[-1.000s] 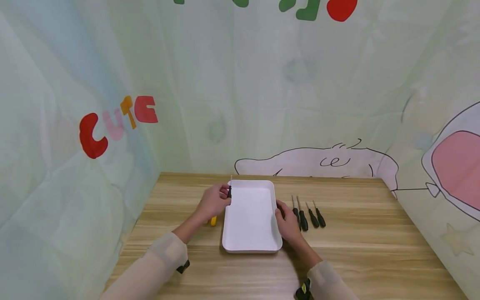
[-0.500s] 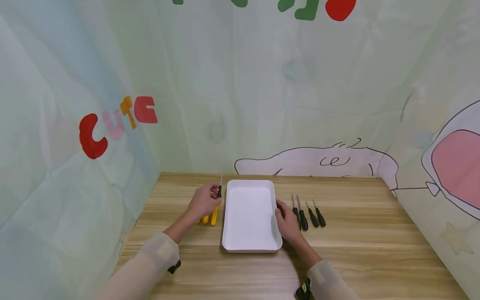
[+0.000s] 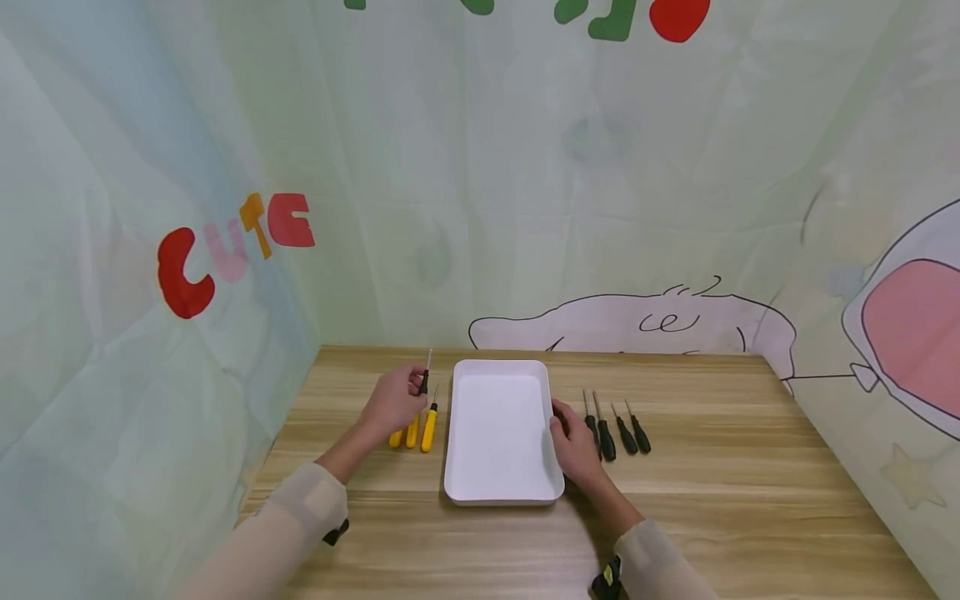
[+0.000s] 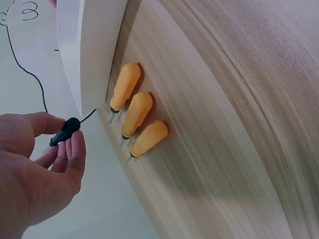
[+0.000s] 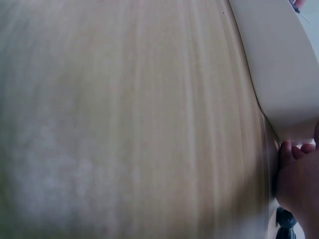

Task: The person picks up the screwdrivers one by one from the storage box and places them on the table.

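Note:
My left hand pinches a screwdriver with a black handle, its shaft pointing up and away. In the left wrist view the thumb and fingers of that hand close around the black handle. Below it, three yellow-handled screwdrivers lie side by side on the table, partly hidden by the hand in the head view. A white rectangular tray stands at the centre with nothing in it. My right hand holds the tray's right edge; in the right wrist view its fingers are curled against the wall.
Several black-handled screwdrivers lie right of the tray, one partly hidden by the right hand. The wooden table meets a printed cloth backdrop at the back and sides.
My left hand has moved left with the black-handled screwdriver, from over the tray's left rim to above the yellow-handled screwdrivers, uncovering more of them. The right hand and tray stay put.

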`<state>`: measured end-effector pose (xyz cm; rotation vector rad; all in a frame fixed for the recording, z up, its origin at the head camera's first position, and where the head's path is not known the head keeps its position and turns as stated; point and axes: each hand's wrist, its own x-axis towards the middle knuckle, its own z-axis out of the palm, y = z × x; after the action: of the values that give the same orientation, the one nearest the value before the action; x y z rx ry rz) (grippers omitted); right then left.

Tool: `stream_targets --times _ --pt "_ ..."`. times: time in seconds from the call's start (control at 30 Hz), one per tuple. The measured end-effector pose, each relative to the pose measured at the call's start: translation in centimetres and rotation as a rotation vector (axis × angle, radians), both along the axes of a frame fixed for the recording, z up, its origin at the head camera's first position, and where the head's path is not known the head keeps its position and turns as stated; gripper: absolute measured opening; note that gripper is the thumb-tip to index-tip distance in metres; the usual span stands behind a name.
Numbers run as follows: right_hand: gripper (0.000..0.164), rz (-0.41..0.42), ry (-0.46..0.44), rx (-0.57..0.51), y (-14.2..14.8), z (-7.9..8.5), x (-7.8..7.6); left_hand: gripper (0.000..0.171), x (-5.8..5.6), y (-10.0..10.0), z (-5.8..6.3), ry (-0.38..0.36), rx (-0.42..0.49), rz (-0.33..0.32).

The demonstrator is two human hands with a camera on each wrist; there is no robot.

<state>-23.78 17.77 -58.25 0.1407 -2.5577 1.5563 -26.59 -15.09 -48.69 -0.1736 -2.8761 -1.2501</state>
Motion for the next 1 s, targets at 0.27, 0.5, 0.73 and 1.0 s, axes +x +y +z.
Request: stream_targets --times 0.27,0.5,0.73,1.0 --pt "0.043 -0.005 -0.017 -0.007 0.1 0.0 -0.1 0.044 0.1 -1.4 -0.5 -0.06 -0.016 0.032" --pt "0.044 -0.008 -0.021 -0.004 0.0 0.0 -0.1 0.042 0.2 -2.6 -0.9 -0.068 -0.064 0.043" --pt "0.044 -0.011 -0.023 -0.002 0.1 0.1 -0.1 0.041 0.1 -3.6 -1.4 -0.093 -0.165 0.06" --pt "0.045 -0.01 -0.031 -0.005 0.1 0.1 0.0 0.036 0.5 -4.0 -1.4 -0.171 -0.253 0.093"
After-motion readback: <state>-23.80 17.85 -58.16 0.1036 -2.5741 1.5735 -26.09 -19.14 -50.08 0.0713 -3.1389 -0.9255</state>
